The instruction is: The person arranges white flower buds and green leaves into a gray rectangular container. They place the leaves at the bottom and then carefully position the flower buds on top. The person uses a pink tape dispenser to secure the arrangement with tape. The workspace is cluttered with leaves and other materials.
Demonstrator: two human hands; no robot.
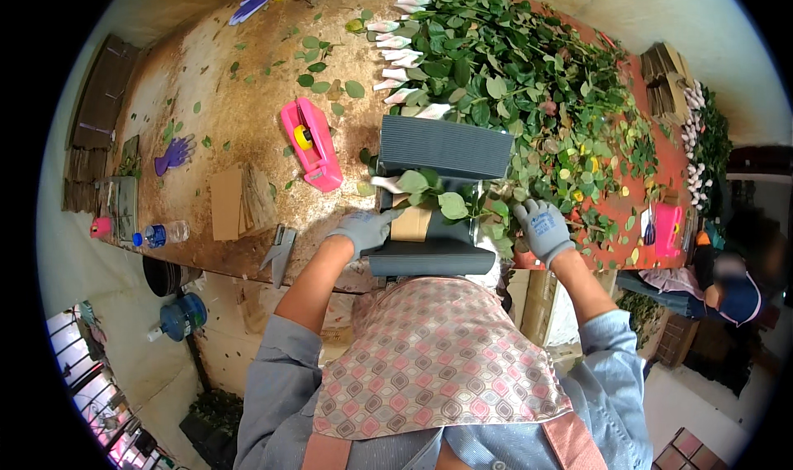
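A dark grey ribbed trough-like holder [446,146] stands before me on the table. Across it lies a leafy flower stem [451,206], its wrapped white head [387,183] pointing left. Below the leaves, a piece of brown cardboard [410,224] rests in the holder. My left hand [365,229], in a grey glove, is at the holder's left side with its index finger stretched out to the cardboard's edge. To the right of the holder, my gloved right hand [543,230] has its fingers curled at the foliage end of the stem; leaves partly hide the grip.
A large pile of leafy stems [512,73] with wrapped heads covers the far right. Leftward lie a pink tape dispenser [312,145], cardboard sheets [239,203], a metal blade-like tool [281,253], a water bottle [162,235] and a purple glove [175,154]. Another person [727,284] is at far right.
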